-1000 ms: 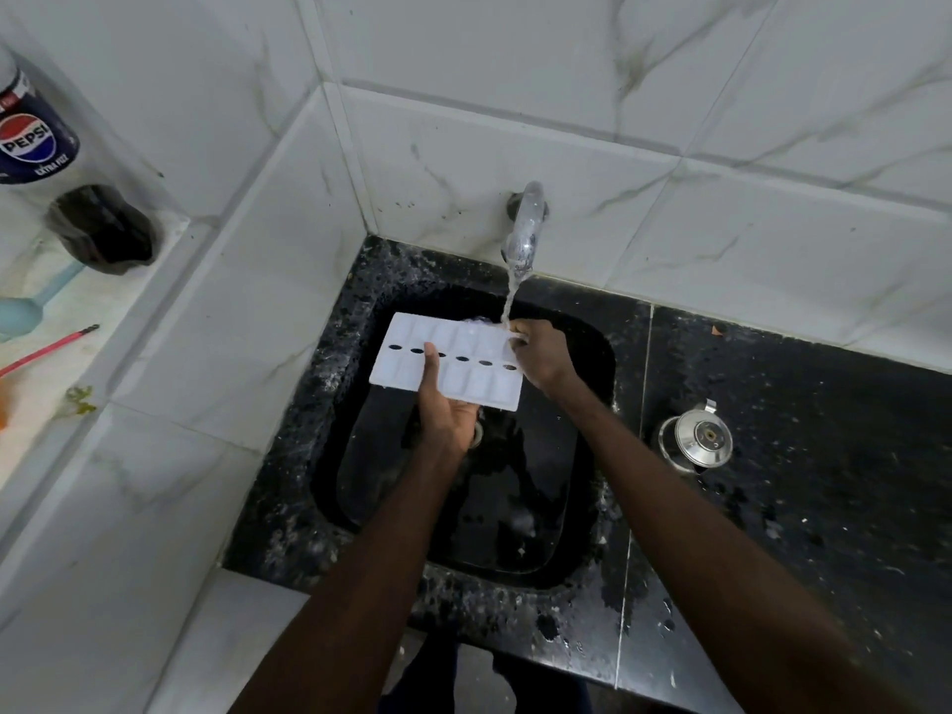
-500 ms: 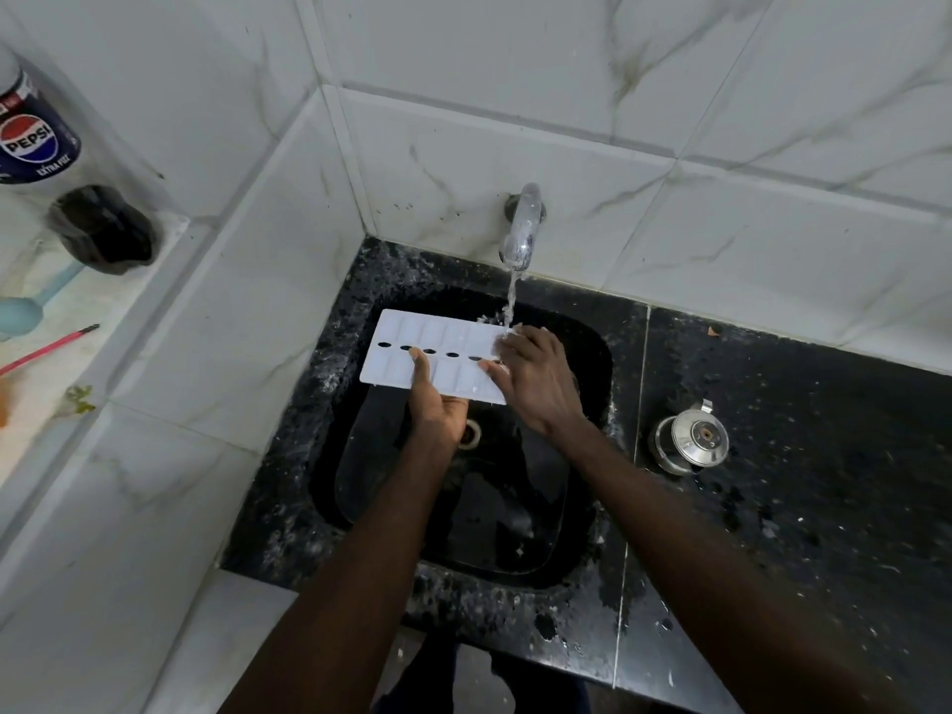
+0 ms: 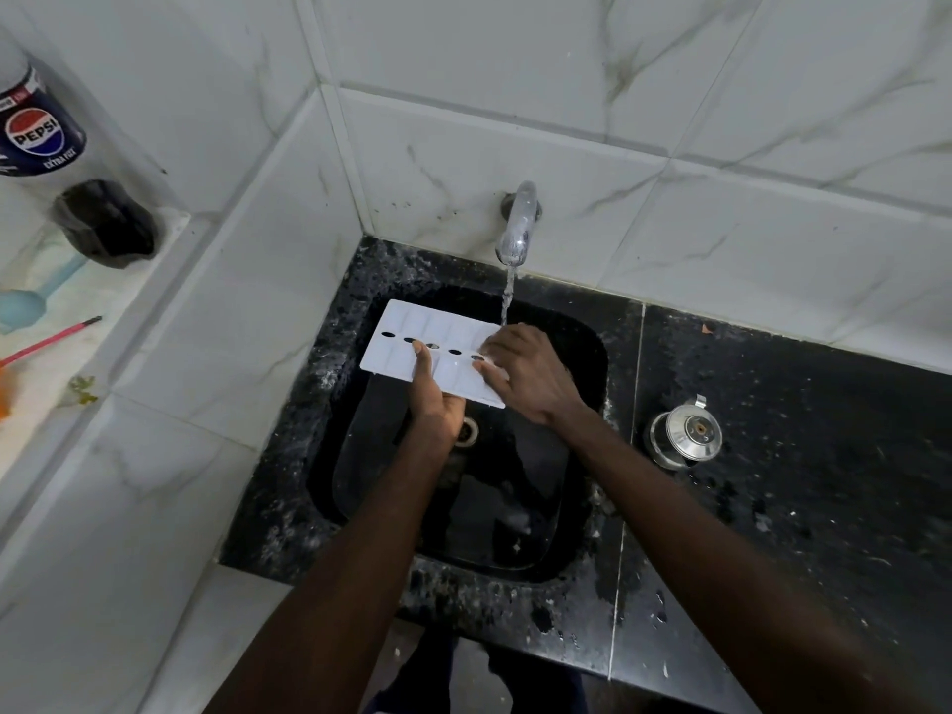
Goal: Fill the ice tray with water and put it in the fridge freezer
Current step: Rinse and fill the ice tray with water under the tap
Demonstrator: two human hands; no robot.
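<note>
A white ice tray [image 3: 407, 332] with a row of dark oval holes is held flat over the black sink [image 3: 582, 456]. My left hand [image 3: 435, 399] grips its near edge, thumb on top. My right hand [image 3: 525, 371] lies over the tray's right end, fingers spread on its surface. Water runs from the chrome tap [image 3: 517, 224] and lands at the tray's far right corner, beside my right fingers.
A steel lid [image 3: 682, 435] sits on the black counter right of the sink. On the left ledge stand a Pepsi bottle [image 3: 36, 131], a blue scoop [image 3: 20, 306] and a red stick [image 3: 51, 340]. White tiled walls enclose the sink's back and left.
The tray has shifted left, so the stream now hits its far right corner. My right hand moved from the tray's right edge onto its top surface.
</note>
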